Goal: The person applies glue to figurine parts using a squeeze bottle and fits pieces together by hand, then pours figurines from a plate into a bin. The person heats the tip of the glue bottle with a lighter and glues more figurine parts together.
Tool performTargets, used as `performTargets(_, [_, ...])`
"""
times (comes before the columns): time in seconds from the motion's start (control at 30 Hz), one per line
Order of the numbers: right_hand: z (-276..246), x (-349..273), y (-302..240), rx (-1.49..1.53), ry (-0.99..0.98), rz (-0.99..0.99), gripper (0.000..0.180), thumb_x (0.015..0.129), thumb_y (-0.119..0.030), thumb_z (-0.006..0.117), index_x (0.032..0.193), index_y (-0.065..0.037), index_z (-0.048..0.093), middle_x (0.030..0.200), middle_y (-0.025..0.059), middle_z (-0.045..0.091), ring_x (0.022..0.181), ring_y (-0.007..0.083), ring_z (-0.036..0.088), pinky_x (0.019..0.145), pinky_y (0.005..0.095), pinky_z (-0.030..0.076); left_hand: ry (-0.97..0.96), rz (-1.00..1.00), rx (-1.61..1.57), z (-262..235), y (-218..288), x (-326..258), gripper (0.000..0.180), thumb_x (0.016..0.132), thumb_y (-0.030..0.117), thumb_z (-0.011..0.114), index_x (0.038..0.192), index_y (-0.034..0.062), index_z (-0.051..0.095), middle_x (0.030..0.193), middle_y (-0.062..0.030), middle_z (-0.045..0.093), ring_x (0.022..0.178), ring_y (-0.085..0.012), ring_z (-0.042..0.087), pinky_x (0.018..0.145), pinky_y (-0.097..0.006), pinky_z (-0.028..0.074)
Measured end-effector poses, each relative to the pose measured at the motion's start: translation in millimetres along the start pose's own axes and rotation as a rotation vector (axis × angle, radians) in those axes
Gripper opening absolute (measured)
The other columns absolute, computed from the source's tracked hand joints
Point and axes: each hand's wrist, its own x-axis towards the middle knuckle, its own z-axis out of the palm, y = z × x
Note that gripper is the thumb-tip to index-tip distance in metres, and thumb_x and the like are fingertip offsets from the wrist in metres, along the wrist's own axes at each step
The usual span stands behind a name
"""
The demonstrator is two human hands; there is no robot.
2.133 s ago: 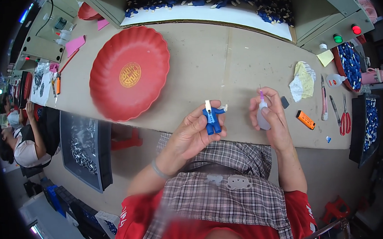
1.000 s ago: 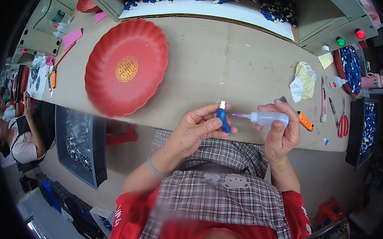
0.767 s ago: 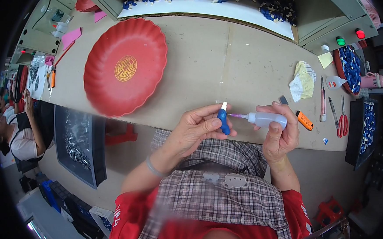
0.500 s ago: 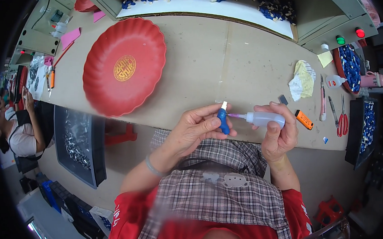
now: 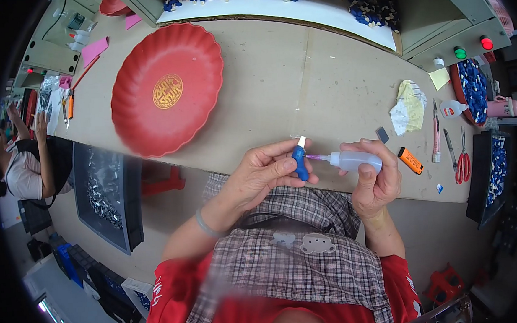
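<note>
Between the thumb and fingers of my left hand (image 5: pixel 267 174) is a small blue plastic piece (image 5: pixel 300 162) with a white tip pointing away from me. My right hand (image 5: pixel 378 178) is closed round a translucent squeeze bottle (image 5: pixel 358 161), lying nearly level. Its thin purple-tinted nozzle points left and meets the side of the blue piece, or comes very close to it. Both hands are above the near edge of the table, in front of my checked apron (image 5: pixel 312 259).
A red scalloped tray (image 5: pixel 201 94) stands at left on the table (image 5: pixel 265 72). To the right are an orange lighter-like item (image 5: pixel 410 161), red-handled scissors (image 5: pixel 462 167), a craft knife (image 5: pixel 435 133) and a crumpled cloth (image 5: pixel 408 108). Blue pieces fill a shelf at the back. A grey bin (image 5: pixel 132 210) stands at left.
My hands and the bottle have barely shifted; the nozzle stays at the blue piece. At far left, another person has moved, with an arm now raised.
</note>
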Motion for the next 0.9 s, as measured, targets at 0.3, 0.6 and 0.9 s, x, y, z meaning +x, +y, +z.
performTargets(0.3, [-1.6, -2.7, 2.8, 0.025, 0.011, 0.008, 0.031, 0.095, -0.021, 0.052, 0.111, 0.005, 0.050, 0.088, 0.0198, 0.066, 0.065, 0.0184, 0.065, 0.053, 0.0245, 0.052, -0.004, -0.019, 0.010, 0.4, 0.4, 0.8, 0.039, 0.093, 0.015, 0.055, 0.129, 0.0009, 0.048, 0.098, -0.0115, 0.062, 0.092, -0.0248, 0.066, 0.079, -0.029, 0.057])
performTargets(0.6, [-1.5, -2.0, 2.4, 0.010, 0.010, -0.006, 0.031, 0.095, -0.022, 0.052, 0.110, 0.005, 0.051, 0.088, 0.0197, 0.066, 0.066, 0.0183, 0.066, 0.053, 0.0243, 0.052, -0.005, -0.024, 0.016, 0.0, -0.7, 1.1, 0.040, 0.093, 0.015, 0.055, 0.129, 0.0007, 0.048, 0.097, -0.0119, 0.063, 0.091, -0.0248, 0.066, 0.079, -0.028, 0.057])
performTargets(0.9, [-3.0, -2.0, 2.3, 0.004, -0.004, 0.000, 0.030, 0.095, -0.021, 0.052, 0.110, 0.005, 0.051, 0.088, 0.0194, 0.066, 0.065, 0.0182, 0.065, 0.053, 0.0240, 0.052, -0.005, -0.040, 0.021, -0.3, 0.0, 1.2, 0.040, 0.093, 0.015, 0.055, 0.129, 0.0005, 0.048, 0.097, -0.0117, 0.063, 0.092, -0.0247, 0.066, 0.079, -0.029, 0.057])
